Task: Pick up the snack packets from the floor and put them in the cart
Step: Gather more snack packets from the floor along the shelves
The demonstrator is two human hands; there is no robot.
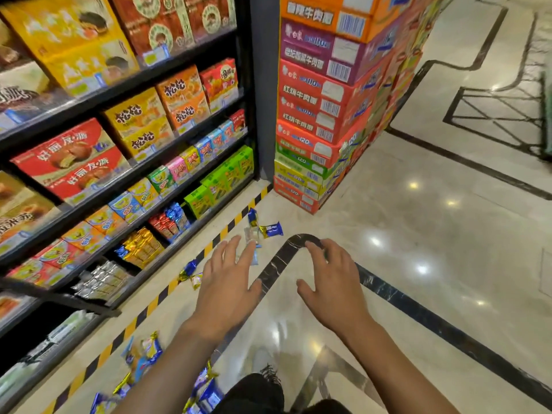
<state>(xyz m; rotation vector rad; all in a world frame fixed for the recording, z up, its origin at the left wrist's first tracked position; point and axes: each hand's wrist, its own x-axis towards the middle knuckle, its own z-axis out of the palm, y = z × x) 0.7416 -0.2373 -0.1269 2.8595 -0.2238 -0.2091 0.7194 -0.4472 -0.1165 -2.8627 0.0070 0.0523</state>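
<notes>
Both hands out in front, palms down over the floor (388, 204), nothing held. Left hand (227, 282): fingers straight and spread, tips pointing at the far group of snack packets. Right hand (331, 282): fingers loosely bent, thumb out, empty, hovering above the dark curved inlay in the tiles.

Snack packets lie in three loose groups along the yellow-and-black striped line (167, 291) at the foot of the shelves (125, 162):
- far group (270, 229), blue and gold wrappers, just beyond the left fingertips, near the stack of cartons (316, 115);
- middle pair (189, 271), just left of the left hand;
- near group (143, 354), partly hidden by the left forearm, beside the person's shoe (265, 369).

Their position hard against the shelf foot suggests they dropped off the lowest shelf.

Judgement: hands are spread and lowered as an approach to a pickup, most likely of the far group. No packet lifted yet.

Cart: not identifiable; a wire frame (504, 112) at far right may be it, cannot tell.
</notes>
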